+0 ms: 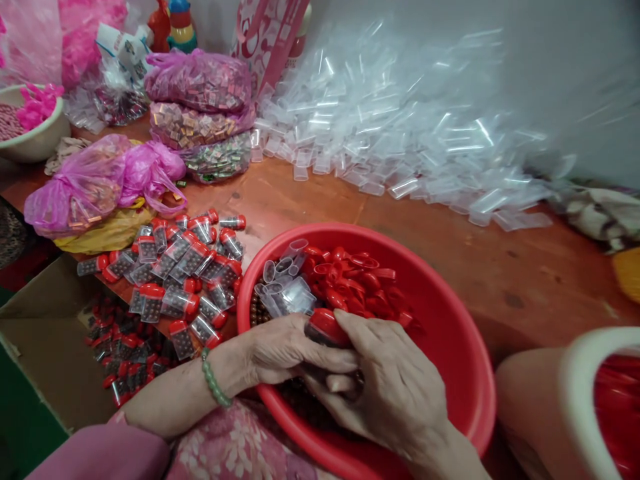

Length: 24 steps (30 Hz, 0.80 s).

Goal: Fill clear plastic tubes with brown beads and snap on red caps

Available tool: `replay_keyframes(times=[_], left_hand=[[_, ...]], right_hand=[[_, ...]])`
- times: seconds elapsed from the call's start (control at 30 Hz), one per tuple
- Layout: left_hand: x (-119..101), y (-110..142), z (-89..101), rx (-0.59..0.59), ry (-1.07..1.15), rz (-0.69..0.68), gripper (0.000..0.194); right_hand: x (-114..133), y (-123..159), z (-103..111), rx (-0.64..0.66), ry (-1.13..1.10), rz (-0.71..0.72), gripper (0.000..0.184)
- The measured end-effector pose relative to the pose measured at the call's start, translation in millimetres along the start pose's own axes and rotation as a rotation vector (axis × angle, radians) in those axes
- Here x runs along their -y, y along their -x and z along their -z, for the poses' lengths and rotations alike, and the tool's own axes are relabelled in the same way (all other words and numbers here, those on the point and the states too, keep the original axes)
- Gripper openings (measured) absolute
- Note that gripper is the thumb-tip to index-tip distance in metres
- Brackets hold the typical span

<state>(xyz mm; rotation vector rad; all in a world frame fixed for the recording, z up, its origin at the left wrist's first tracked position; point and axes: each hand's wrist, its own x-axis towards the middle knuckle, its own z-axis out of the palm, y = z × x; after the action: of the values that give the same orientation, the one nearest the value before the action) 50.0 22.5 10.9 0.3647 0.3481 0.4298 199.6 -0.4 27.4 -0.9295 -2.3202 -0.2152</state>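
Over a red basin [445,293], my left hand [280,350] and my right hand [390,380] come together around a small red-capped container [326,325]. Its red cap points up and away from me, against my right thumb. Fingers hide most of its body. A green bead bracelet circles my left wrist. Inside the basin lie red plastic caps [350,273], clear oval plastic sleeves [290,290] and brown beads [257,310], with some beads partly covered by my hands.
Filled red-capped containers [180,260] are heaped left of the basin, more in a cardboard box [50,347] below. Clear sleeves [400,147] pile against the wall. Pink bags [200,83] stand at back left. A white-rimmed tub [575,393] of red pieces is right.
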Motion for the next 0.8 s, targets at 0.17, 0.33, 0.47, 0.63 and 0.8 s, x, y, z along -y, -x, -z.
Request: replay_keyframes(times=[0.17,0.33,0.47,0.63,0.8], left_hand=[[1,0,-0.5,-0.005,0.013,-0.045,0.043],[-4,0,1.3,-0.053,-0.051,-0.020,0.072],[-5,-5,-0.5,-0.182,-0.028,0.019,0.075],[1,-12,-11.9,-0.498,0.005,-0.149,0.041],[-3,-9,-22.8,-0.738,-0.185,-0.329,0.028]], right_hand=[[-3,0,-1,0.024,-0.057,-0.020,0.063],[-3,2,-1,0.041,-0.094,-0.122,0.067],[-3,6,-5,0.063,-0.062,-0.141,0.064],[-1,4,-10,0.060,-0.034,-0.096,0.065],[0,0,-14,0.017,-0.013,-0.020,0.061]])
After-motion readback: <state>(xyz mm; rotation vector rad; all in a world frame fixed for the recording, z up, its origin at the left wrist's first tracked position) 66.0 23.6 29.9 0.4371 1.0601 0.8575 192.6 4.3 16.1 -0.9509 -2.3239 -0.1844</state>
